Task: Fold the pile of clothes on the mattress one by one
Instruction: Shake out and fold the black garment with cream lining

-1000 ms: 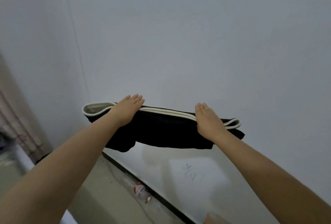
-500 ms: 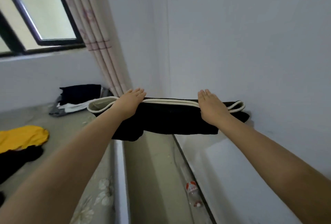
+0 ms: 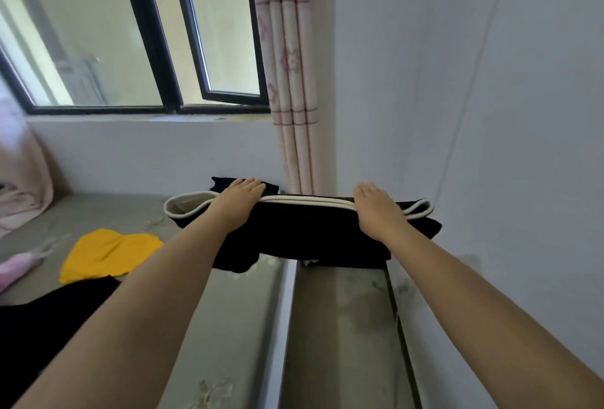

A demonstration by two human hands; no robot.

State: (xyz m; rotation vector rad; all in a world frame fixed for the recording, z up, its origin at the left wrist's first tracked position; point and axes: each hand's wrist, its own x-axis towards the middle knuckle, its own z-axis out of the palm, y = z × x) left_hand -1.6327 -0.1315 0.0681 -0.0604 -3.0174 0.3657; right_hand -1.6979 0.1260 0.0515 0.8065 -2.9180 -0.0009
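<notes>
Folded black garment (image 3: 304, 232) with white trim held in air at arm's length, over gap between mattress (image 3: 235, 310) edge and wall. Left hand (image 3: 240, 201) and right hand (image 3: 376, 209) grip its top edge, fingers laid flat over top; thumbs hidden. Yellow garment (image 3: 108, 253) and dark pile (image 3: 242, 185) lie on mattress.

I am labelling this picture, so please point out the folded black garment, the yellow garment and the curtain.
folded black garment (image 3: 304, 229): head view, front black face between the hands.
yellow garment (image 3: 104, 253): head view, middle of the cloth.
curtain (image 3: 291, 59): head view, middle pleat beside the window.
</notes>
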